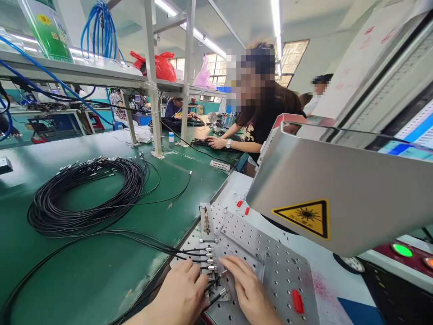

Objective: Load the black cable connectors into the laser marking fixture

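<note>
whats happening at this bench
A person's left hand and right hand rest on a perforated metal plate, lining up metal-tipped black cables under a laser unit. A big cable coil lies on the green bench. A co-worker handles cables farther along.

The perforated plate (pixel 270 257) at the near edge of the machine bed is bare metal, matt silver and dotted with small holes. The cable connectors (pixel 209 258) lined up on it are shiny metal, while their cables (pixel 84 198) wear smooth black plastic with a slight sheen. The bench top (pixel 101 271) is a green mat, smooth and faintly glossy, scuffed near its front edge. The laser housing (pixel 321 189) over the plate is brushed sheet metal with a soft shine, carrying a glossy yellow warning sticker (pixel 306 216). The red clip (pixel 297 301) on the plate looks like plastic.
</note>
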`<state>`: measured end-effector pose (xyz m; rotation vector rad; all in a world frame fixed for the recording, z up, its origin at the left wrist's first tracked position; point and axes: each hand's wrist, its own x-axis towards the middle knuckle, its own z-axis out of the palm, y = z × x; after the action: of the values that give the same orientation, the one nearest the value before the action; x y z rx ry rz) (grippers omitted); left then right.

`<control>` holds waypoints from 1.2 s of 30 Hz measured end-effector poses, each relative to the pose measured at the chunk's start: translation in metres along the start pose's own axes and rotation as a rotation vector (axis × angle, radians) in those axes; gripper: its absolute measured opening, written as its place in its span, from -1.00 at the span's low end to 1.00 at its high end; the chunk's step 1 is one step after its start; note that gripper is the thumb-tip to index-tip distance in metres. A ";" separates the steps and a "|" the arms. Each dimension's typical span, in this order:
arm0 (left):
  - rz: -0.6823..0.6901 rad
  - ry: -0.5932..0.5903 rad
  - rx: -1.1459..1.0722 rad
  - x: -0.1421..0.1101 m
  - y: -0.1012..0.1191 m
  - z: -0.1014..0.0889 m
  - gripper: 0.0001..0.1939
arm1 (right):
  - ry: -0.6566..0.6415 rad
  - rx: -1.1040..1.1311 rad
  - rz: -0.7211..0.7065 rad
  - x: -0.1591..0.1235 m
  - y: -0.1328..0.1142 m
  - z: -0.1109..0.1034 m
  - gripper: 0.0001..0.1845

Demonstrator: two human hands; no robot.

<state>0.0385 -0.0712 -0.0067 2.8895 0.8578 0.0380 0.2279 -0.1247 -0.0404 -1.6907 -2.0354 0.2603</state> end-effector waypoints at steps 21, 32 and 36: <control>-0.011 -0.096 0.100 -0.003 -0.015 0.002 -0.77 | -0.132 -0.264 -0.148 -0.005 -0.003 -0.007 -0.39; 0.036 -0.047 0.054 0.002 -0.014 -0.001 -0.74 | -0.179 -0.308 -0.087 -0.006 -0.012 -0.012 -0.42; 0.067 0.055 0.063 -0.005 -0.003 0.015 -0.80 | -0.152 -0.266 -0.065 -0.015 -0.002 -0.004 -0.54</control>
<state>0.0339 -0.0734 -0.0218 2.9883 0.7837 0.0986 0.2297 -0.1398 -0.0393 -1.8029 -2.3190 0.1023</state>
